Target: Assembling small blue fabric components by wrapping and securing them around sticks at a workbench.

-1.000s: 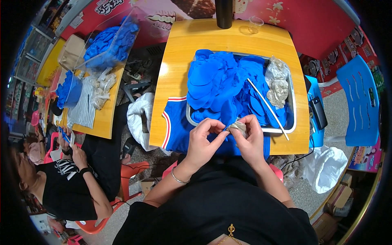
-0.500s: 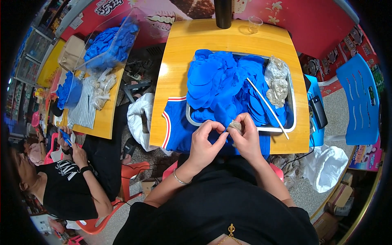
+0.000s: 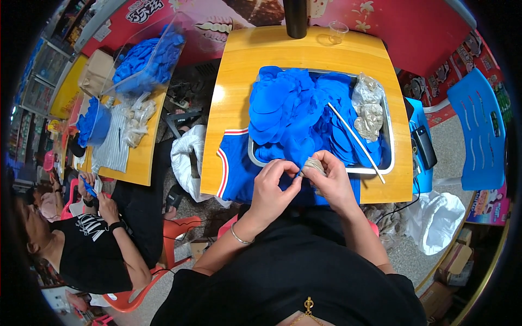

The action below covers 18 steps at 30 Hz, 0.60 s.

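Note:
My left hand (image 3: 272,185) pinches the lower edge of a blue fabric piece (image 3: 298,148) at the near rim of a metal tray (image 3: 389,161). Close against it, my right hand (image 3: 331,183) holds a small crumpled beige piece (image 3: 314,165) between thumb and fingers. The two pieces meet between my fingertips; whether they are joined is hidden. Blue round-edged fabric pieces (image 3: 277,103) lie heaped in the tray. A white stick (image 3: 356,142) slants over the tray's near right rim. Clear bags with beige contents (image 3: 370,117) rest in its right side.
Under the tray's left side lies a blue garment (image 3: 234,176) with striped trim. A dark cylinder (image 3: 296,20) and clear cup (image 3: 337,32) stand at the back. At left, a co-worker (image 3: 89,247) handles something blue beside another table (image 3: 136,175). A blue chair (image 3: 477,130) stands right.
My hands stay nearly in place, with small finger movements. More of the beige piece shows now, and the blue piece above it has shifted slightly.

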### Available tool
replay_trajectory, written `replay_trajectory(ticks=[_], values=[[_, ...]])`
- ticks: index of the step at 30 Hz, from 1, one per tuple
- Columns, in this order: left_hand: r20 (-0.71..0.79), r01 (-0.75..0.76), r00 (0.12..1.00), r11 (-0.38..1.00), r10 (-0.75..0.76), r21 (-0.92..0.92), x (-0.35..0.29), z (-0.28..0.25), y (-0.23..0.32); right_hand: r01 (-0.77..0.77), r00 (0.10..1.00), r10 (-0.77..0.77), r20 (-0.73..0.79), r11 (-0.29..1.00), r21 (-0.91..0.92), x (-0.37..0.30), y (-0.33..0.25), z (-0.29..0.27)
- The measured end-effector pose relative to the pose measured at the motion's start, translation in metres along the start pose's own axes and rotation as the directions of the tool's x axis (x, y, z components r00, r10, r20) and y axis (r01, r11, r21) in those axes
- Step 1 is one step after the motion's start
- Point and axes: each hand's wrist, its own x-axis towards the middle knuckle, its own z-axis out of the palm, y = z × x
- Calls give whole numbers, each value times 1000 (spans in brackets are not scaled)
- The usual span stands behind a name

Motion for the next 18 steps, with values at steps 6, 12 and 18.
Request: replay_trajectory(ticks=[6,12,18], values=[[47,105,994,964,-96,-246,-3,-4,-18,27,988,-32,154,999,35,-5,-11,0],[130,278,959,737,-253,-615,-4,-1,-7,264,964,-265,-12,963,-57,-4,-2,9],[123,224,974,778,-188,-587,-6,0,-10,135,989,-131,74,989,-53,-4,-3,1]])
